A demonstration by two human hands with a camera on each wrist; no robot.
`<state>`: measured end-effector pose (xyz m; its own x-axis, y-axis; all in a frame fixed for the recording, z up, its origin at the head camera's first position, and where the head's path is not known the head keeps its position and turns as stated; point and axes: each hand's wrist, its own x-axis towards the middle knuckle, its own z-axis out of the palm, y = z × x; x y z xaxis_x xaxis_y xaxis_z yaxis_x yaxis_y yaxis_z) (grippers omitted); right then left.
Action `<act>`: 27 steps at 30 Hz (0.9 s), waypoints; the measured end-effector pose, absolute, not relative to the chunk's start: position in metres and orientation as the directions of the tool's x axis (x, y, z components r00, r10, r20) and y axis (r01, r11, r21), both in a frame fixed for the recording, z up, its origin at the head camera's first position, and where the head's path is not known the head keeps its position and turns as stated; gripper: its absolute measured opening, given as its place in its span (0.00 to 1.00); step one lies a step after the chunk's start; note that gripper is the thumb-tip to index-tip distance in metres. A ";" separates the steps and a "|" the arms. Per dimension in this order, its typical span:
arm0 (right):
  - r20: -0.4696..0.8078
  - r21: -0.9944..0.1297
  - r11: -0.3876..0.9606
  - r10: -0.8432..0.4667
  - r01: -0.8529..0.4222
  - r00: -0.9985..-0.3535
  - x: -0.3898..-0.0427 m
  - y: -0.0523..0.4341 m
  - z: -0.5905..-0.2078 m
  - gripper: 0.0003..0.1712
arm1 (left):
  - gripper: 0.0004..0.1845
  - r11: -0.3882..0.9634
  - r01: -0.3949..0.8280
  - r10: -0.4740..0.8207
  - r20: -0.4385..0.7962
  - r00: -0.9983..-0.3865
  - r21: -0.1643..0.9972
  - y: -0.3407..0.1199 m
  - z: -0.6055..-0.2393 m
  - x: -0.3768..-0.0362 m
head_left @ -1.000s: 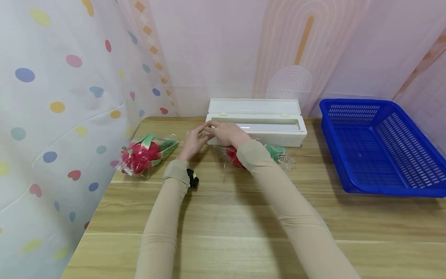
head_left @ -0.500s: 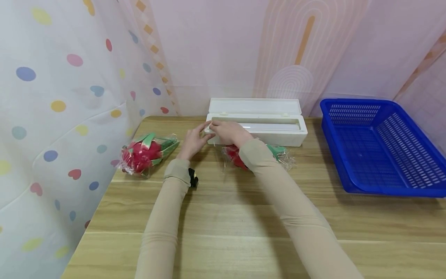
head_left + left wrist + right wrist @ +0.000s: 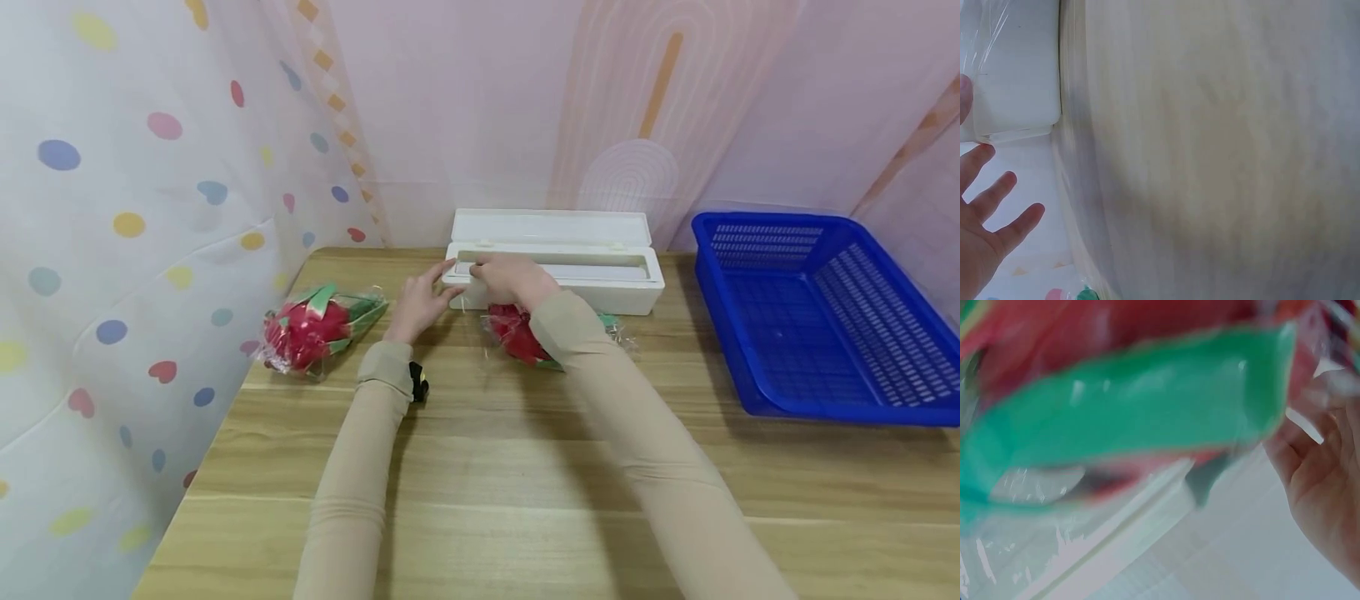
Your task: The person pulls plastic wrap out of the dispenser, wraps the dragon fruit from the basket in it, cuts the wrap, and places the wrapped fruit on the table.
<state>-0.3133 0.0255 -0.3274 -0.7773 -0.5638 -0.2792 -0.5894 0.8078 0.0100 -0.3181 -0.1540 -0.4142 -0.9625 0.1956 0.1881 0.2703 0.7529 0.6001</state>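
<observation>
A long white cling film dispenser [image 3: 600, 297] stands at the back of the table with its lid up and a pale roll inside. My left hand [image 3: 420, 307] is at its left end, fingers spread, thumb at the front corner; clear film [image 3: 988, 37] covers the box there. With curled fingers, my right hand [image 3: 513, 279] pinches something small on the front rim; the fingers hide it. Below that hand lies a red dragon fruit [image 3: 517, 337] with green scales, under clear film and partly covered by the right forearm. It fills much of the right wrist view, blurred.
Another dragon fruit [image 3: 307, 329], wrapped in clear film, lies at the left of the table [image 3: 480, 500]. A blue plastic basket [image 3: 780, 221] stands at the right. Patterned curtains [image 3: 465, 100] hang behind and along the left side.
My right hand has slid right along the dispenser's front rim, away from the left hand, showing more of the fruit's red side. The left hand stays at the box's left end.
</observation>
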 end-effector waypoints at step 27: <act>-0.075 -0.147 0.807 -0.586 -0.572 -0.807 -0.302 0.141 -0.340 0.23 | 0.30 0.784 0.293 0.201 0.223 -0.954 0.548 -0.154 -0.415 -0.319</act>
<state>-0.3016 0.1413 -0.3404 -0.8069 -0.5859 -0.0746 -0.5722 0.8068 -0.1473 -0.3187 -0.1543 -0.4147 -0.9541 0.2006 0.2226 0.2926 0.7837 0.5479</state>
